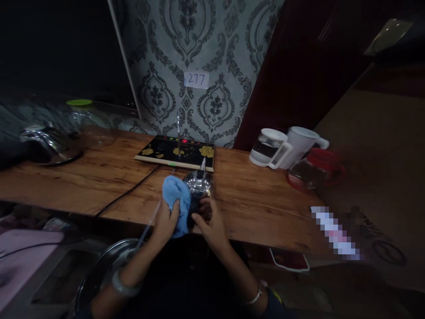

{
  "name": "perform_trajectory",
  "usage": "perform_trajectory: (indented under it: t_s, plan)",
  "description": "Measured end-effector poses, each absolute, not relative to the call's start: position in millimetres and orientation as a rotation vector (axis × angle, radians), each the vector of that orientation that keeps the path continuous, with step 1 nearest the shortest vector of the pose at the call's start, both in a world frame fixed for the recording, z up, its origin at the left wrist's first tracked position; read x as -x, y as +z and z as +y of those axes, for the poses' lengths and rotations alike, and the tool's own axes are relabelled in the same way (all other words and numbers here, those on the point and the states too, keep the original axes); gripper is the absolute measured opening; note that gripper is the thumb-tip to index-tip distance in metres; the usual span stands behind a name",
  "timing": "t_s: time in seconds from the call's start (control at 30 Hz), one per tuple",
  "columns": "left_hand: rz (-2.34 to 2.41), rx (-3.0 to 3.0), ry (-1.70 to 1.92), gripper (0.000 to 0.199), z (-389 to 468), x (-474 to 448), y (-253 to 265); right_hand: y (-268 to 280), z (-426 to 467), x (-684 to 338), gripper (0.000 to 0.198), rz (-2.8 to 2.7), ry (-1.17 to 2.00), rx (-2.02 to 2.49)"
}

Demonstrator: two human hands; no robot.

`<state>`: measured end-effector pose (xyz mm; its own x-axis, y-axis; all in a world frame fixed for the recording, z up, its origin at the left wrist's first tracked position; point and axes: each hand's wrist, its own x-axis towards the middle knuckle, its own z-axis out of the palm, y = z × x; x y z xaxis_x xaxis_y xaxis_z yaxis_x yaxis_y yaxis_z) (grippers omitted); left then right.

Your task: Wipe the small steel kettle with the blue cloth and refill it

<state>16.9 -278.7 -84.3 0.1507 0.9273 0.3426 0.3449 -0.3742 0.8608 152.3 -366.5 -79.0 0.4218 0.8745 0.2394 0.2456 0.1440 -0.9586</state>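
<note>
My left hand (pixel 168 217) is closed on a blue cloth (pixel 175 190), which lies against the left side of a shiny metal kettle (pixel 199 180). The kettle's dark handle (pixel 194 206) points toward me, and its spout leans away toward the back. My right hand (pixel 210 219) is at that handle, fingers curled round its right side. Part of the handle is hidden by the cloth and fingers. Behind the kettle sits a black induction cooker (pixel 159 148) with golden flowers and a lit red display.
A thin metal spout (pixel 179 133) rises by the cooker. White pitchers (pixel 265 146) and a red-lidded glass jug (pixel 305 170) stand at the right. At the left are a silver kettle (pixel 46 139) and a green-lidded jar (pixel 88 122). A black cord (pixel 128 191) crosses the wooden counter (pixel 259 212).
</note>
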Motion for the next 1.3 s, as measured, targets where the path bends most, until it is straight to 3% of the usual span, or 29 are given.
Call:
perform_trajectory:
  t_s: [0.27,0.47,0.6,0.77,1.0,1.17,1.3]
  plan:
    - [1.19,-2.07,1.104,0.033,-302.9,33.2,-32.1,-65.7,-380.1,-153.1,0.039,-1.057,0.68,1.33]
    - [0.686,-2.221,1.23,0.047,-333.9,13.5,-8.1,-42.8,-411.9,-141.5,0.092,-1.143,0.732,1.029]
    - [0.387,-2.346,1.058,0.071,-332.5,-8.5,-5.1,-46.0,-421.6,-161.0,0.07,-0.987,0.559,1.122]
    - [0.885,-2.151,1.253,0.031,-309.8,-13.6,-23.0,-53.0,-406.4,-196.9,0.06,-0.862,0.318,1.356]
    - [0.992,-1.899,0.953,0.035,-315.4,-27.5,-60.2,-87.3,-360.9,-201.2,0.061,-1.243,0.134,1.514]
    - [0.911,-1.89,0.942,0.037,-318.3,-32.1,-54.3,-107.1,-358.1,-236.7,0.044,-1.175,0.284,1.499]
    - [0.885,-1.898,0.958,0.041,-316.2,-33.9,-55.4,-83.1,-341.8,-263.5,0.039,-1.028,0.427,1.393]
